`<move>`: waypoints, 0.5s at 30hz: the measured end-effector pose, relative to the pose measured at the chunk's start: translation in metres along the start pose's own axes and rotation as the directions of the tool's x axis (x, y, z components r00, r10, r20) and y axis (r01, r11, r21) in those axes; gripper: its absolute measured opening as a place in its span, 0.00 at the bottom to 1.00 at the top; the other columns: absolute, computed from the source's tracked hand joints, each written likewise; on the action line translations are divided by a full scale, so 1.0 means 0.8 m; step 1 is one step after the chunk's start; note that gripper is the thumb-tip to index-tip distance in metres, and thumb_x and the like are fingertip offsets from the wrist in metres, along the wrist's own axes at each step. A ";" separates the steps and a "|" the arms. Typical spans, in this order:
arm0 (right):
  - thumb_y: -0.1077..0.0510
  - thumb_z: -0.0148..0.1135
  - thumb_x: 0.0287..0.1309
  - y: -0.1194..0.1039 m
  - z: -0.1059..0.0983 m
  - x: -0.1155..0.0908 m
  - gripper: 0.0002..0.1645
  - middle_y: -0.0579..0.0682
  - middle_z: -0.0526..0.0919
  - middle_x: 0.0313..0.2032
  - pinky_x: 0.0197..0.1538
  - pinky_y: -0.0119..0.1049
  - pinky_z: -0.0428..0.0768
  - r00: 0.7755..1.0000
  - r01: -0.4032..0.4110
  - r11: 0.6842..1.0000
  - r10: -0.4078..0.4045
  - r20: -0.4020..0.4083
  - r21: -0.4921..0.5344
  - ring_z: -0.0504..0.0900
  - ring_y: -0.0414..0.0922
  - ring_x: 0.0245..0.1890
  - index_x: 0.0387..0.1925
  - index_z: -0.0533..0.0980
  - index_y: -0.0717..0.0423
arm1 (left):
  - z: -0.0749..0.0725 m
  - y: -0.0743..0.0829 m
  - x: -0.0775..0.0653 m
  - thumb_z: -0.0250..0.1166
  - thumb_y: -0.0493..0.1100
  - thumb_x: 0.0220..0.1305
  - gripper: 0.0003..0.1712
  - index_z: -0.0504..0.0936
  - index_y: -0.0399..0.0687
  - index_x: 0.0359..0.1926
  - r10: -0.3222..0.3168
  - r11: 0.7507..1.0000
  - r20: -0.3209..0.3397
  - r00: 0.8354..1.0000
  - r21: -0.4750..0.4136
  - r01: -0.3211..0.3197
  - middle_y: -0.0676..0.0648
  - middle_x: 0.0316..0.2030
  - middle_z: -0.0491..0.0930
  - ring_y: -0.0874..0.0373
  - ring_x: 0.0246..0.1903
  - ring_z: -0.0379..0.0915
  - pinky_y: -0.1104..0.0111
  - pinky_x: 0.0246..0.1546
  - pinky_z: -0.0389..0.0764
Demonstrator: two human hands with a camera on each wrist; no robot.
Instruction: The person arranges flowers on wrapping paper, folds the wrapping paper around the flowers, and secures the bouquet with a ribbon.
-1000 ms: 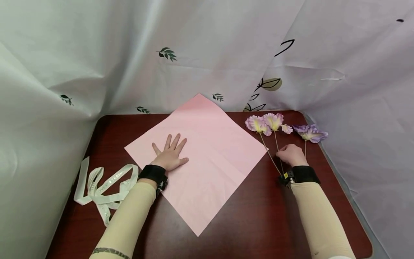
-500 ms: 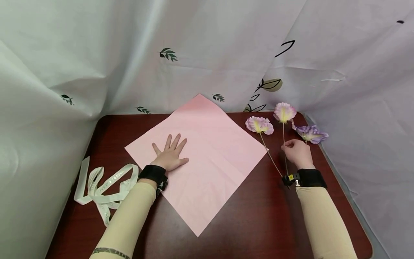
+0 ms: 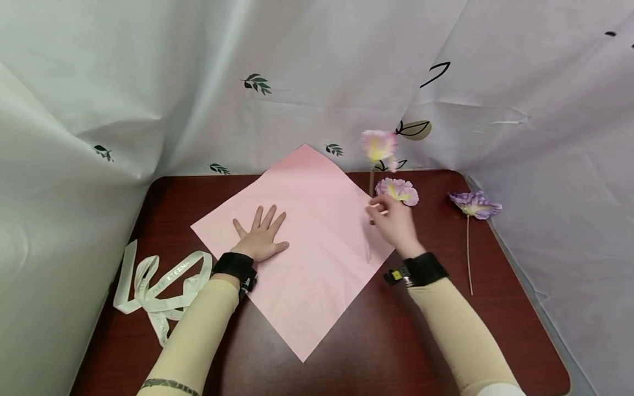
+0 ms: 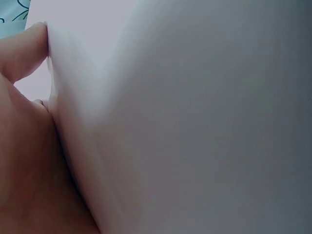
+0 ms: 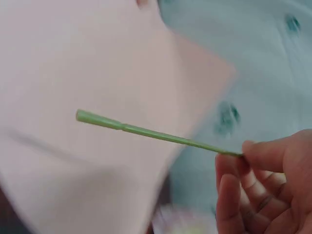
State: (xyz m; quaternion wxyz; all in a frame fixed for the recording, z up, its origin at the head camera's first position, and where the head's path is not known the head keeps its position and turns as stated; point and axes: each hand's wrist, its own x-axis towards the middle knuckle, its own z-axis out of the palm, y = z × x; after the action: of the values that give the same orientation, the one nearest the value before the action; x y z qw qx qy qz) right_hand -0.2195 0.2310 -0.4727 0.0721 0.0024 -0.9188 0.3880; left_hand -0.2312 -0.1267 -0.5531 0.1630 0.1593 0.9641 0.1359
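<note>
My left hand point(image 3: 260, 236) lies flat with spread fingers on a square pink sheet of wrapping paper point(image 3: 312, 308), set cornerwise. Between thumb and fingertips my right hand point(image 3: 393, 223) pinches the stem of a pink-and-yellow artificial flower point(image 3: 378, 144), bloom up, over the paper's right corner. The right wrist view shows its green stem point(image 5: 146, 133) reaching out past the fingers, casting a shadow on the sheet. A second pink flower point(image 3: 402, 190) lies just behind the right hand, its stem hidden. In the left wrist view, the thumb point(image 4: 24, 51) rests against the paper.
A purple flower point(image 3: 475, 206) with a long thin stem lies near the right edge of the dark red table point(image 3: 376, 341). A loosely looped white printed ribbon point(image 3: 168, 302) lies at the left. Pale patterned cloth point(image 3: 307, 66) hangs behind the table and along both sides.
My right hand has lifted the pink flower off the table's right side and carried it left, over the paper's right corner. My left hand stays where it was.
</note>
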 end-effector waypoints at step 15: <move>0.49 0.63 0.63 -0.043 0.127 0.044 0.10 0.46 0.83 0.27 0.35 0.36 0.74 0.986 -0.109 0.990 0.118 0.116 -0.085 0.79 0.44 0.27 0.42 0.80 0.47 | -0.001 -0.002 0.001 0.50 0.74 0.63 0.49 0.37 0.73 0.77 -0.005 1.000 0.000 1.000 0.014 0.005 0.56 0.78 0.24 0.48 0.76 0.11 0.22 0.54 0.18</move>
State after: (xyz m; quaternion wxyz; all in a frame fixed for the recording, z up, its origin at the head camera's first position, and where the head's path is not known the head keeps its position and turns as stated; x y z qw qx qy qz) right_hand -0.2653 0.1366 -0.5135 -0.0060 -0.0293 -0.9347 0.3543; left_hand -0.2322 -0.1279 -0.5530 0.1623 0.1581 0.9655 0.1286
